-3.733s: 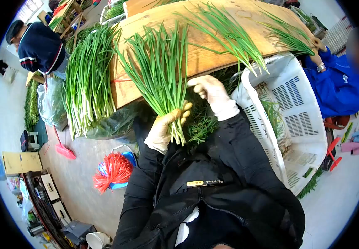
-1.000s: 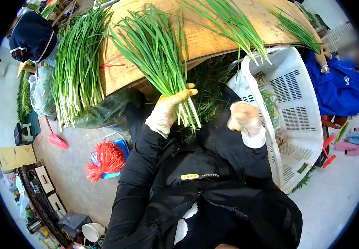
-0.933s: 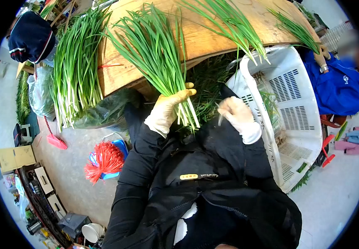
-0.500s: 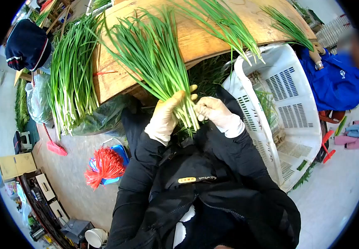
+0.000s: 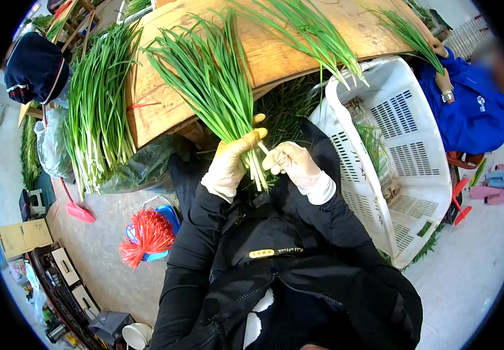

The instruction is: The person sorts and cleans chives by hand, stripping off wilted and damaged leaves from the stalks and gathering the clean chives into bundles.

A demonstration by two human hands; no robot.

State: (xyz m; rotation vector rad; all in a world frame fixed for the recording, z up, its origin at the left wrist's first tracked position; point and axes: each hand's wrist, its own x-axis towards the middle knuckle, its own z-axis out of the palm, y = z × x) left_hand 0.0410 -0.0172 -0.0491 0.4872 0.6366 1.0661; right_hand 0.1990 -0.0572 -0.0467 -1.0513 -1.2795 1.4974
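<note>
A bunch of long green garlic chives (image 5: 220, 96) with pale lower stalks is wrapped in my left hand (image 5: 233, 162), which wears a whitish glove with yellow fingers. The leaves fan out over the wooden table, and the cut ends point down toward my lap. My right hand (image 5: 296, 166), also gloved, is pinched beside the lower stalks. A pale chive stalk runs from the bunch into its fingertips, partly hidden by them. To the left, a larger pile of chives (image 5: 97, 111) hangs over the table edge. Another loose bunch (image 5: 316, 38) lies on the table to the right.
A white slatted plastic basket (image 5: 383, 204) stands tilted at my right, with scraps inside. Beyond it, a co-worker in a blue jacket (image 5: 473, 111) handles a small bunch on the wooden table (image 5: 269, 64). Red plastic strips (image 5: 147, 233) sit on a blue container at left.
My left hand and the bunch have shifted slightly left, with fewer stalk ends showing below. My right hand has moved slightly left and down. The co-worker's hands have moved along their bunch.
</note>
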